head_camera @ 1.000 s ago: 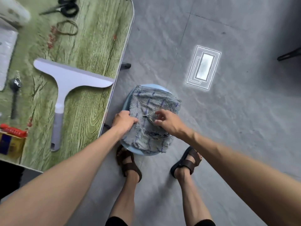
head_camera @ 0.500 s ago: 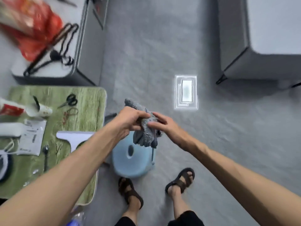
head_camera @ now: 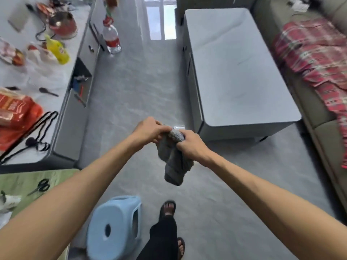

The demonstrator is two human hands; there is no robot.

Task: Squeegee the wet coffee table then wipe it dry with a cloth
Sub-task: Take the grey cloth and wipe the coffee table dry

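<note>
The left hand [head_camera: 148, 131] and the right hand [head_camera: 191, 147] hold a grey terry cloth [head_camera: 174, 166] in the air at the centre of the view; the fingers of both hands are curled tight round the bunched upper end of the cloth; the two hands are close together; the rest of the cloth hangs in a loose fold below the right hand. The cloth hangs over the grey tiled floor [head_camera: 131, 91] and touches no table. The grey rectangular coffee table [head_camera: 234, 72], with rounded corners and a smooth top, stands ahead and to the right of the hands, apart from the cloth; whether its top is wet cannot be told.

A pale blue plastic stool [head_camera: 112, 228] with an oval hole in its seat stands on the floor below the left forearm, near a sandalled foot [head_camera: 168, 208]. A green wood-grain table [head_camera: 22, 179] at lower left carries black-handled scissors [head_camera: 40, 186]. A long pale table [head_camera: 47, 77] on the left carries a red printed bag [head_camera: 15, 113], a yellow bag [head_camera: 56, 49] and a black cord [head_camera: 37, 128]; the print on both bags is too blurred to read. A clear plastic bottle [head_camera: 111, 39] with a red label stands on the floor beside that table; the label text is not legible. A red plaid blanket [head_camera: 315, 59] lies on an olive sofa [head_camera: 323, 128] to the right of the coffee table.
</note>
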